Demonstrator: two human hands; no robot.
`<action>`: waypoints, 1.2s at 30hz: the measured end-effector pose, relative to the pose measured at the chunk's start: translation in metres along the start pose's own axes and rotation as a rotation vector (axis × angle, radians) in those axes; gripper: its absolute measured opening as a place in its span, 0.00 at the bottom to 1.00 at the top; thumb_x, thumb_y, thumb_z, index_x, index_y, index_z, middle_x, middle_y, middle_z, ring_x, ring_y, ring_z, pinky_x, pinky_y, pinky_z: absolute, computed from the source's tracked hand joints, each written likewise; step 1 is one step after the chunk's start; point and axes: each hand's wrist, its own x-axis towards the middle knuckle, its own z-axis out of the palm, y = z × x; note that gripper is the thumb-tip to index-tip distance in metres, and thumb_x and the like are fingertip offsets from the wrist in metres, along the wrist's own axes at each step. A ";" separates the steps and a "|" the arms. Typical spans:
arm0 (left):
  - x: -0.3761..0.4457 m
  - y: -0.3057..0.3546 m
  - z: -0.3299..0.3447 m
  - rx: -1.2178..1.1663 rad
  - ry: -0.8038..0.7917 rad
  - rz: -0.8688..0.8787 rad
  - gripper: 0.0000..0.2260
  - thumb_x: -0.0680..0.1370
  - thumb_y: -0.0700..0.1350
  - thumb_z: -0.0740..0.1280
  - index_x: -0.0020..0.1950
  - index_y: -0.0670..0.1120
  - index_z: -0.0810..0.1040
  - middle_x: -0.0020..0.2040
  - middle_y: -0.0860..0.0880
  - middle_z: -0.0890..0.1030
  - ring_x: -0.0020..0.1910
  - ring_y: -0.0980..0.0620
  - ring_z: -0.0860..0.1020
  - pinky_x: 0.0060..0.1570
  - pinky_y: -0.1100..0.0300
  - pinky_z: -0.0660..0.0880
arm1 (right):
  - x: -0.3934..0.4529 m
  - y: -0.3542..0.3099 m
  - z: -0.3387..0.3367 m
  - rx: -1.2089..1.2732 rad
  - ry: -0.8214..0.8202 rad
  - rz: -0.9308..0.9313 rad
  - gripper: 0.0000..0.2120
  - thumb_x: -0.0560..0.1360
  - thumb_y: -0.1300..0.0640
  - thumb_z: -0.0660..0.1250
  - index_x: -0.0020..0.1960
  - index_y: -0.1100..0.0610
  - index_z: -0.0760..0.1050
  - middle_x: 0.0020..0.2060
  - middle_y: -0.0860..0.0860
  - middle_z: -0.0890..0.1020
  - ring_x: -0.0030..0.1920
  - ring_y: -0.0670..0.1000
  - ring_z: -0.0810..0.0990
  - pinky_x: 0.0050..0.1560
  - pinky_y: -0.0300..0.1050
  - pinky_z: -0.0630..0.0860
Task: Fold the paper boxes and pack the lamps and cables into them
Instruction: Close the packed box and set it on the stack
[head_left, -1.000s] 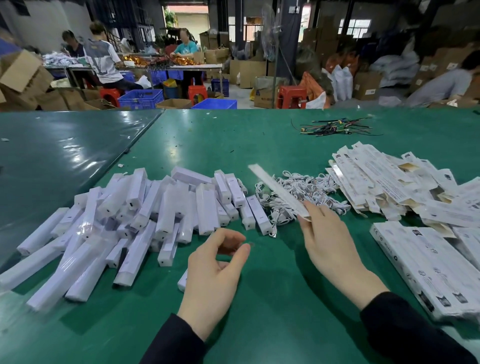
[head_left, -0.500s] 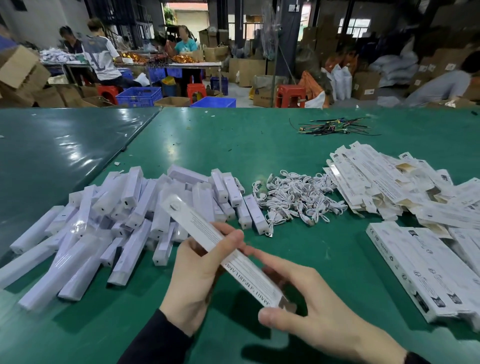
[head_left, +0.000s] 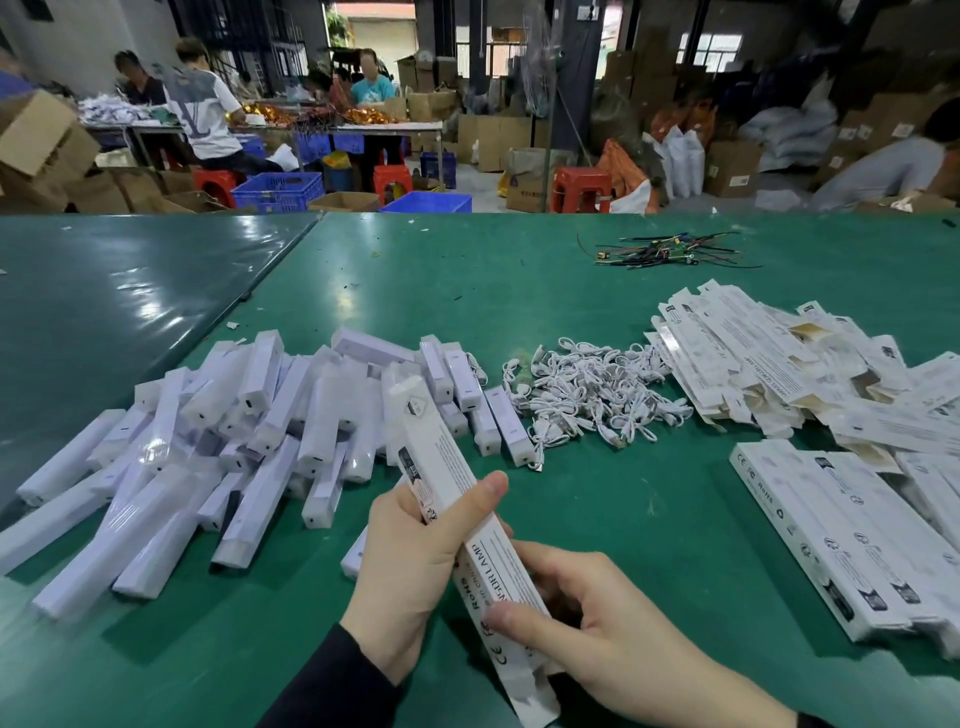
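Observation:
A long white paper box (head_left: 441, 462) with printed text runs from the lamp pile toward me, held in both hands above the green table (head_left: 623, 519). My left hand (head_left: 415, 561) wraps its middle, thumb across the top face. My right hand (head_left: 597, 623) grips the near part, where the end flaps hang loose. White wrapped lamps (head_left: 234, 441) lie heaped at the left. A tangle of white cables (head_left: 592, 395) sits behind the box. Flat unfolded boxes (head_left: 769, 358) are piled at the right.
A stack of white boxes (head_left: 852, 540) lies at the near right. Coloured wires (head_left: 670, 254) rest far back on the table. A darker table (head_left: 104, 301) adjoins at the left. Beyond are people, cartons, blue crates and red stools.
My right hand brought a flat box from the right pile to the middle, my left hand took hold too, and the box now looks opened into a tube and is nearer me.

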 end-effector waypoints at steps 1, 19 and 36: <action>0.000 0.000 0.000 0.006 0.008 0.009 0.15 0.58 0.54 0.76 0.32 0.43 0.81 0.30 0.41 0.81 0.26 0.50 0.79 0.28 0.63 0.75 | 0.000 -0.001 0.000 0.016 -0.007 0.008 0.17 0.77 0.56 0.68 0.65 0.44 0.77 0.52 0.54 0.85 0.47 0.46 0.80 0.52 0.49 0.79; 0.002 0.006 -0.008 -0.135 -0.275 -0.118 0.15 0.69 0.53 0.69 0.49 0.46 0.85 0.52 0.41 0.85 0.44 0.47 0.84 0.35 0.55 0.74 | 0.003 -0.002 -0.009 0.807 -0.408 0.312 0.27 0.72 0.48 0.53 0.65 0.61 0.70 0.47 0.61 0.82 0.41 0.57 0.83 0.48 0.48 0.78; -0.002 0.003 -0.003 -0.119 -0.235 0.076 0.22 0.72 0.46 0.70 0.65 0.54 0.72 0.51 0.37 0.83 0.48 0.36 0.83 0.43 0.55 0.81 | 0.004 -0.003 -0.001 0.641 -0.179 0.338 0.21 0.70 0.44 0.62 0.50 0.60 0.81 0.43 0.63 0.83 0.41 0.59 0.82 0.48 0.50 0.78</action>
